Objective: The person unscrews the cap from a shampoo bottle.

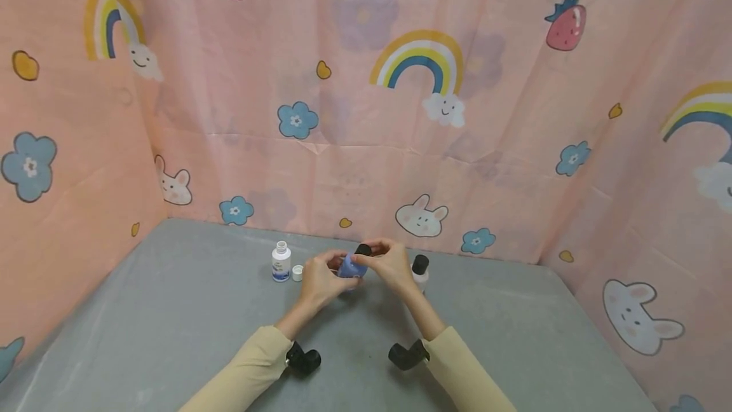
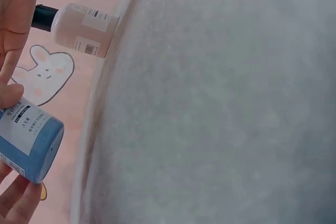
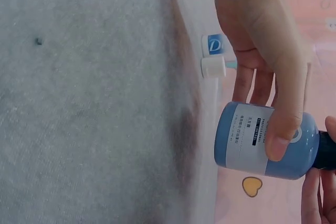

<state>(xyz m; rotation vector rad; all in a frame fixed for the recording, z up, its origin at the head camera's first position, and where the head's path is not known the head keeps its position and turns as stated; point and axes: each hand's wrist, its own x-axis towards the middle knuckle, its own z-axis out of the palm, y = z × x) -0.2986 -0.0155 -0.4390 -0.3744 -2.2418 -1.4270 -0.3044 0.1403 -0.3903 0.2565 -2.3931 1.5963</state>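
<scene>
Just below the middle of the head view, the blue bottle [image 1: 349, 267] leans with its black cap [image 1: 363, 250] to the upper right, its body gripped by the left hand [image 1: 322, 280], while the nearer right hand [image 1: 392, 266] seemingly pinches the partly hidden cap.

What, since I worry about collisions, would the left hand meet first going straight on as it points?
Probably the right hand, just across the blue bottle that the left hand holds; depth is unclear.
</scene>
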